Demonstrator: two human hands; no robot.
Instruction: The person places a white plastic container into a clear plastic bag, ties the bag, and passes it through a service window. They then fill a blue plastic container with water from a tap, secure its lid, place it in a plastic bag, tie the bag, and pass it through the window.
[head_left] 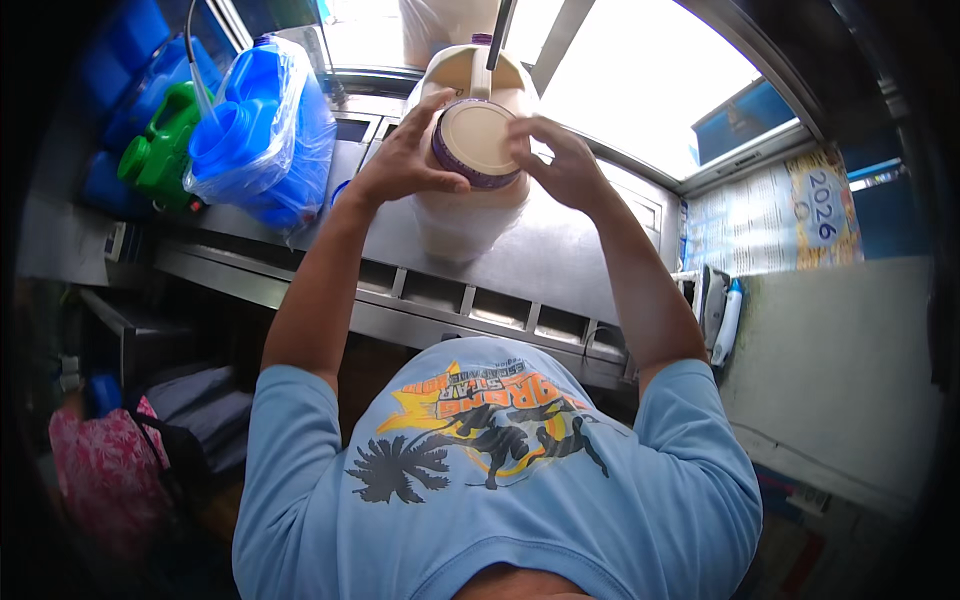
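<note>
Near the top centre of the frame, both hands met around a round purple-rimmed lid (pixel 476 143) with a cream top. The left hand (pixel 405 155) gripped the lid's left edge, thumb below and fingers curled over the upper side. The right hand (pixel 562 160) pinched the lid's right edge with its fingertips closed on the rim. The lid sat at the mouth of a large cream-coloured jug (pixel 462 215), which stood on the steel desk (pixel 560 255) and reached up toward the top edge, where its handle showed behind the lid. Whether the lid was fully seated on the jug could not be told.

In the upper left of the frame, blue plastic jugs (pixel 265 130) wrapped in a clear bag rested on the desk, with a green jug (pixel 165 145) just beside them further left. Along the desk's front edge ran a row of recessed steel compartments (pixel 500 312). At the right, a white bottle with a blue cap (pixel 727 322) leaned near a pale wall. In the lower left lay a pink patterned bag (pixel 105 470).
</note>
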